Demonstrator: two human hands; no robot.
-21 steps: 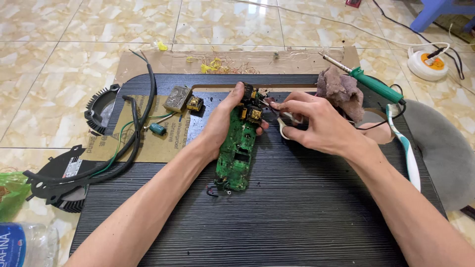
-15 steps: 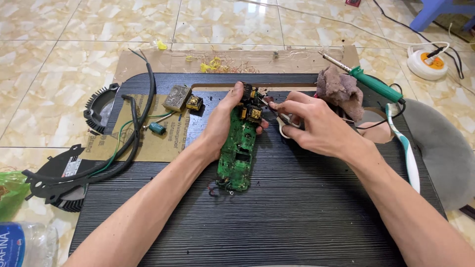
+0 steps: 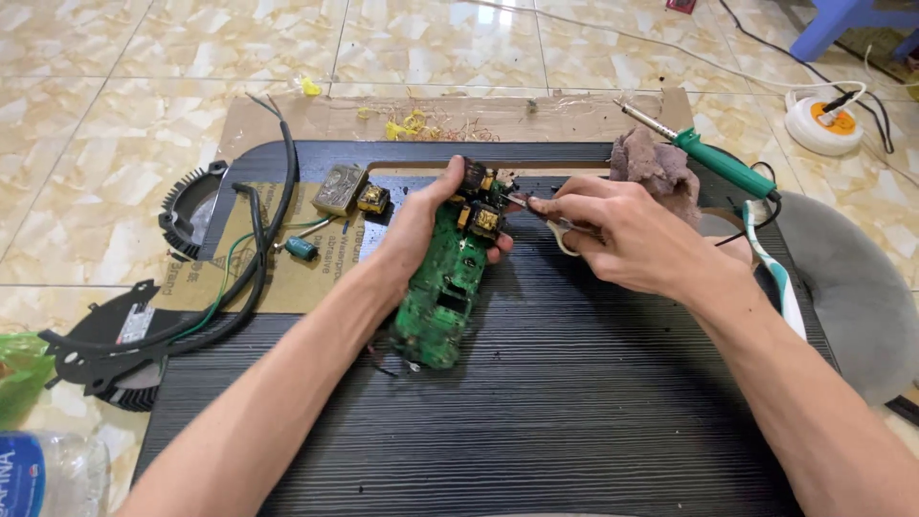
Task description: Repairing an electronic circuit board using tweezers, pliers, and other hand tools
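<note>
My left hand (image 3: 418, 230) grips a green circuit board (image 3: 440, 297) by its far end, holding it tilted over a black ribbed mat (image 3: 536, 412). Yellow and black components (image 3: 481, 215) sit at the board's top. My right hand (image 3: 627, 235) holds small pliers (image 3: 548, 225) with pale handles, the tips touching the board's top right corner.
A green-handled soldering iron (image 3: 713, 158) rests on a crumpled rag (image 3: 656, 165) at the back right. Loose components (image 3: 349, 191) lie on cardboard (image 3: 287, 124) with black cables (image 3: 254, 258). Black fan parts (image 3: 115, 340) and a plastic bottle (image 3: 38, 474) lie left. A power socket (image 3: 828, 120) sits far right.
Both hands stay at the board's top end; the right hand with the pliers has shifted only slightly. The view moved a little.
</note>
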